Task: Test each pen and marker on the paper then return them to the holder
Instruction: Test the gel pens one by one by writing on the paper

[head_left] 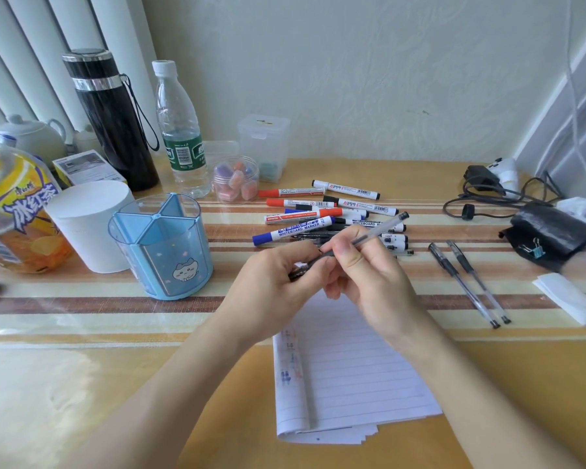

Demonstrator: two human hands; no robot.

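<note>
My right hand (362, 275) pinches a clear gel pen (379, 230) whose barrel points up and to the right. My left hand (274, 282) grips the pen's black cap (300, 269) at the lower end of the pen. Both hands hover above the top of a stack of lined paper (345, 377), which bears small ink marks on its left margin. A blue divided pen holder (164, 247) stands to the left of my hands. A heap of whiteboard markers (322, 214) lies behind my hands. Two more gel pens (467, 282) lie to the right.
At the left stand a white paper roll (88, 225), an iced-tea bottle (17, 211), a black flask (112, 120) and a water bottle (180, 130). A jar of erasers (236, 179) sits behind the markers. A black pouch (552, 231), cables (481, 194) and folded tissue (569, 299) lie right.
</note>
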